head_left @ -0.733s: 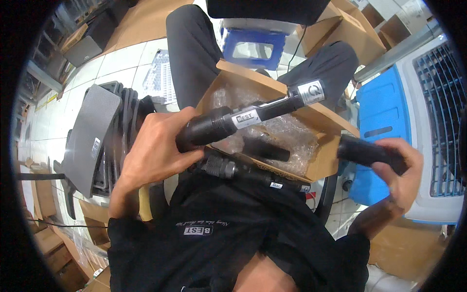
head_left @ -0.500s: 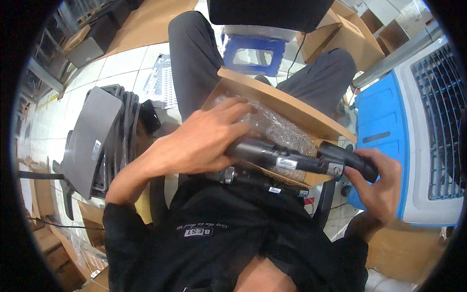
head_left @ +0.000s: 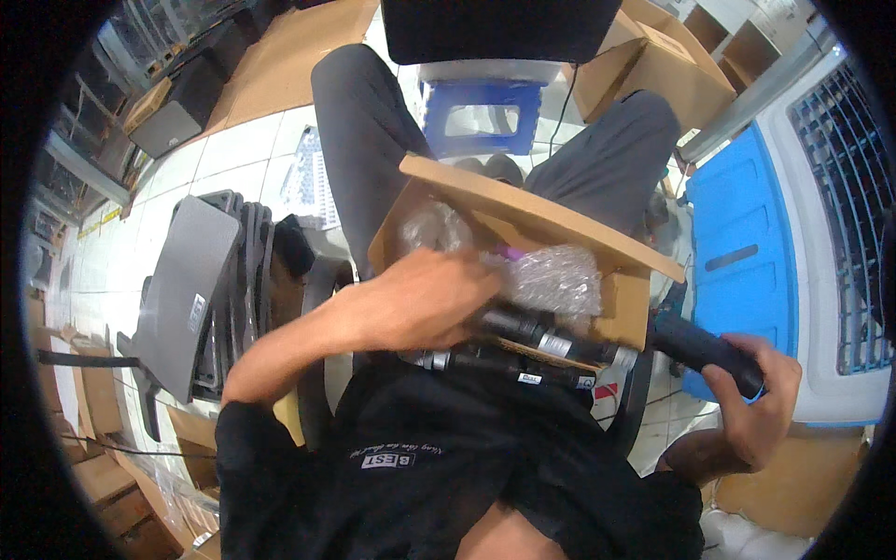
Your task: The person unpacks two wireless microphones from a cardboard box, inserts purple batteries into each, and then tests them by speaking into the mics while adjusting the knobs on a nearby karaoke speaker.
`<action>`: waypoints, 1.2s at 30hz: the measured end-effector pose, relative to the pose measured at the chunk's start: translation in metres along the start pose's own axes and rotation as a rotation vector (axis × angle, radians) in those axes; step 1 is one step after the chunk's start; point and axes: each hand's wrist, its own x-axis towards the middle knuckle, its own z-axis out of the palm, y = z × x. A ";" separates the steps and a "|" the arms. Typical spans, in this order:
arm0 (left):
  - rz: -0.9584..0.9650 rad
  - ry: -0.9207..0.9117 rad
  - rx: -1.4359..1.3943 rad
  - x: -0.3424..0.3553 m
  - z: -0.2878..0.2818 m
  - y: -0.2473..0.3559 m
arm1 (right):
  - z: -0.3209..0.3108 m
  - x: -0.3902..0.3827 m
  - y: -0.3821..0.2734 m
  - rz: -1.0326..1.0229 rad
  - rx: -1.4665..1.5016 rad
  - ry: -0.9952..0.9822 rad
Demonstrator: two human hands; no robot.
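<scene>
My left hand [head_left: 434, 303], blurred by motion, is closed around the left end of a black tube-shaped device [head_left: 523, 327] with pale labels; its fingertips are hard to make out. This device lies along the near edge of an open cardboard box [head_left: 532, 207] on my lap. In the box sits crumpled clear bubble wrap [head_left: 560, 282], with a bit of purple beside it. To the right of the box, my right hand [head_left: 761, 397] grips the near end of a plain black tube [head_left: 705, 353]. Against my shirt rests another black tube-shaped device [head_left: 495, 368] with a silver ring.
Folded grey-black panels [head_left: 191, 280] stand on the left. A blue and white air cooler [head_left: 747, 252] stands close on the right. Ahead are a blue step stool [head_left: 481, 140], a black surface [head_left: 499, 28] and an open carton [head_left: 653, 65].
My right hand has moved right and down with the black tube, away from the labelled device. My left hand has shifted right and down, off the bubble wrap, which now looks more bunched.
</scene>
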 end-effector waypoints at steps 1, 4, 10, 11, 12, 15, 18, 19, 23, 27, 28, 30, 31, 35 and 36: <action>0.001 -0.058 0.007 -0.007 0.002 0.003 | 0.004 -0.002 -0.003 0.026 -0.004 0.066; 0.103 -0.048 0.103 -0.018 0.008 0.013 | 0.015 -0.001 -0.013 0.021 0.070 0.145; 0.122 0.002 0.118 -0.021 0.014 0.018 | 0.054 0.038 -0.035 -0.271 0.439 -0.085; 0.106 -0.003 0.125 -0.021 0.014 0.019 | 0.064 0.045 -0.037 -0.336 0.406 -0.165; 0.118 0.011 0.126 -0.022 0.014 0.019 | 0.075 0.048 -0.041 -0.359 0.397 -0.203; 0.135 0.044 0.152 -0.023 0.016 0.022 | 0.102 0.054 -0.051 -0.347 0.357 -0.318; 0.114 0.027 0.213 -0.023 0.019 0.024 | 0.120 0.063 -0.057 -0.344 0.309 -0.401; 0.131 0.084 0.238 -0.023 0.019 0.024 | 0.125 0.069 -0.058 -0.331 0.309 -0.453; 0.142 0.206 0.199 -0.027 0.018 0.021 | 0.142 0.081 -0.054 -0.247 0.273 -0.622; 0.000 0.146 -0.005 -0.035 0.019 0.023 | 0.140 0.076 -0.048 -0.144 0.346 -0.794; 0.002 0.216 -0.036 -0.035 0.020 0.024 | 0.137 0.073 -0.049 -0.170 0.391 -0.763; 0.017 0.361 -0.095 -0.034 0.023 0.026 | 0.129 0.066 -0.052 -0.188 0.410 -0.828; 0.039 0.426 -0.088 -0.033 0.025 0.028 | 0.125 0.063 -0.055 -0.217 0.435 -0.834; 0.070 0.516 0.116 -0.035 0.031 0.035 | 0.116 0.057 -0.062 -0.229 0.591 -0.923; 0.091 0.505 0.218 -0.038 0.034 0.037 | 0.115 0.056 -0.062 -0.223 0.607 -0.977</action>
